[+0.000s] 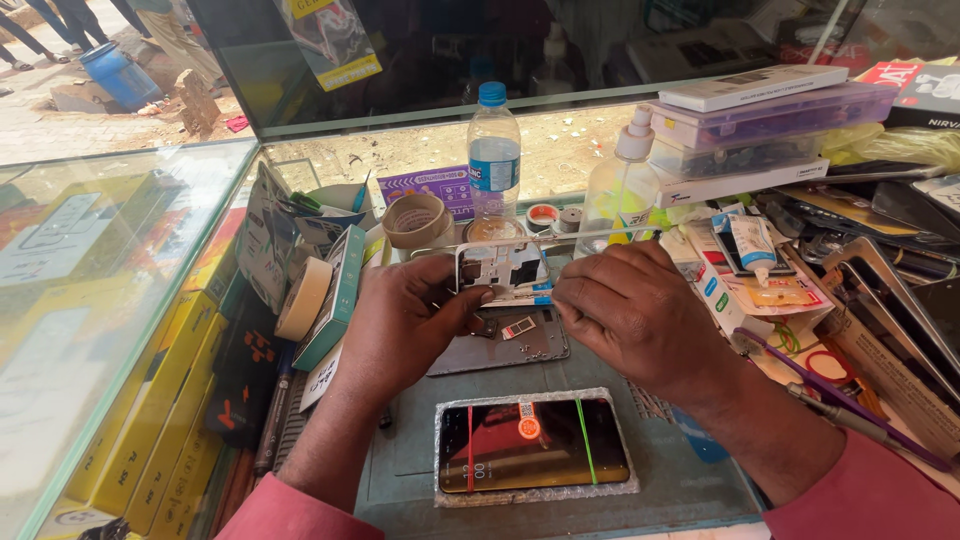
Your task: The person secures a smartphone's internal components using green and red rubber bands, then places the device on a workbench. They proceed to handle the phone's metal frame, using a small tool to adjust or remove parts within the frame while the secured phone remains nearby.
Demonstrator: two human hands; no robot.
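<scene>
My left hand (405, 325) and my right hand (635, 315) both grip a white phone frame (500, 268), holding it upright above the mat, one hand at each side. Under it lies a grey metal phone back plate (510, 345) with a small part on it. Nearer to me, a phone screen (533, 447) with coloured lines on its display rests on a piece of bubble wrap.
A water bottle (493, 150), a clear pump bottle (622, 185) and tape rolls (415, 220) stand behind the frame. Stacked boxes (760, 120) fill the back right, a glue tube (752, 245) and tools the right. A glass display case (100, 300) runs along the left.
</scene>
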